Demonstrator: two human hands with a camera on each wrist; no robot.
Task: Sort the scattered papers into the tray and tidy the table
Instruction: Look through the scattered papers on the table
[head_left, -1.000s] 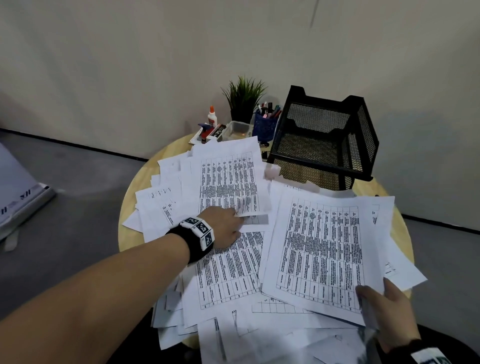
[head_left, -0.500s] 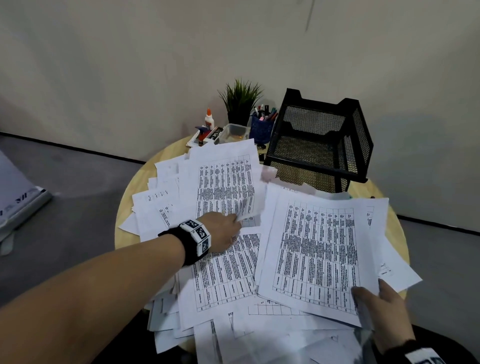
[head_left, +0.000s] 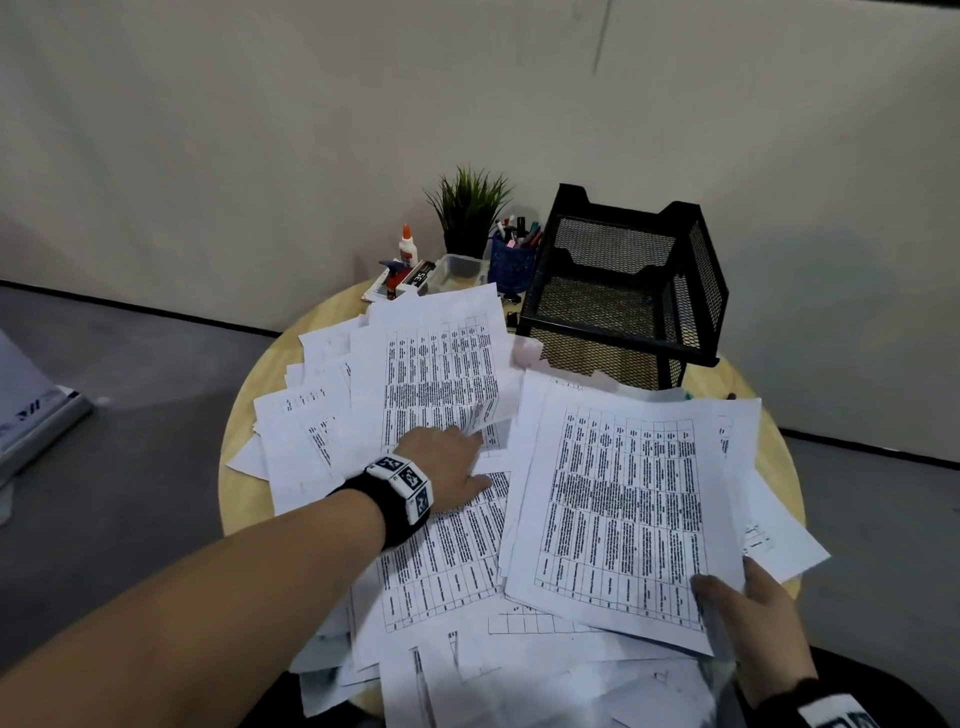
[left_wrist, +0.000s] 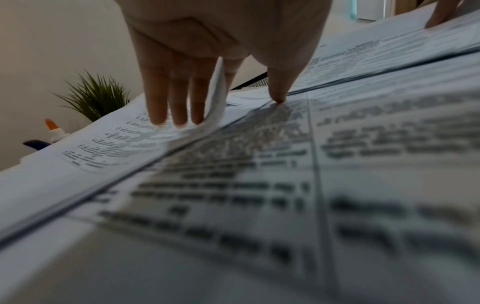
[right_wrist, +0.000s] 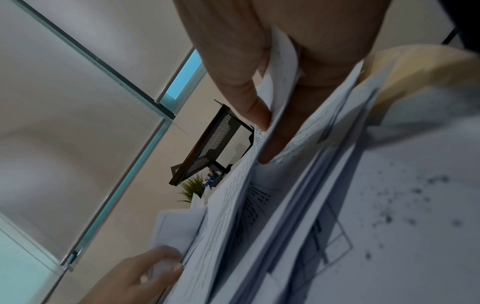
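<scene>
1. The left hand (head_left: 447, 465) lies on the scattered papers (head_left: 441, 551), fingers straight and pointing away from the person.
2. In the left wrist view its fingertips (left_wrist: 158, 119) press down on a printed sheet (head_left: 441, 374). A curled corner of that sheet stands up between the fingers, and the thumb tip touches the page below.
3. The right hand (head_left: 758, 639) grips the near corner of a stack of sheets (head_left: 623, 509). The thumb lies on top and the fingers are underneath, as the right wrist view shows.
4. That stack is tilted up off the pile, and its far edge reaches toward the tray (head_left: 623, 291).
5. The black mesh tray stands beyond the right hand, at the far side of the round wooden bench (head_left: 244, 415). Its tiers look bare of paper from here.
6. Loose pages cover most of the bench between and around both hands. Some hang over the near edge, just below the left forearm.
7. Beyond the left hand's fingertips, past the printed sheet, stand a glue bottle (head_left: 408, 249), a small potted plant (head_left: 470, 213) and a blue pen cup (head_left: 511, 262).
8. A clear plastic box (head_left: 457, 270) sits just in front of the plant, beside a small heap of stationery too small to make out.
9. Well to the left of the left arm, on the grey floor, lies a white slab-like thing (head_left: 31, 415); I cannot tell what it is.
</scene>
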